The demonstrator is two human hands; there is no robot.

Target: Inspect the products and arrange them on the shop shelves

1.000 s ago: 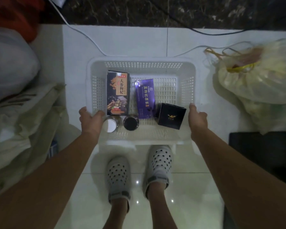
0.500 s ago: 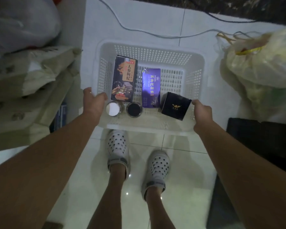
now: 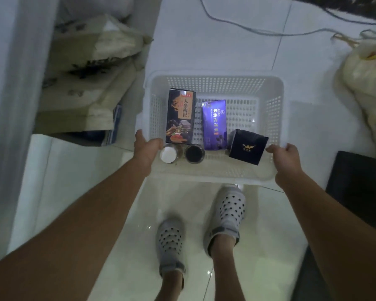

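here both hands, left [image 3: 147,146] and right [image 3: 285,156], grip a white perforated basket [image 3: 215,83] holding dark boxes [image 3: 179,116].

Person wearing no sleeves, both forearms showing bare to the wrists, left hand [image 3: 147,146] and right hand [image 3: 285,157] going ungloved, pale grey perforated clogs [image 3: 170,237] with dark round holes and heel straps, ankles bare.

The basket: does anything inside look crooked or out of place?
Only the small dark box: it sits turned at an angle in the white basket, while the two tall boxes lie roughly straight. Nothing looks spilled.
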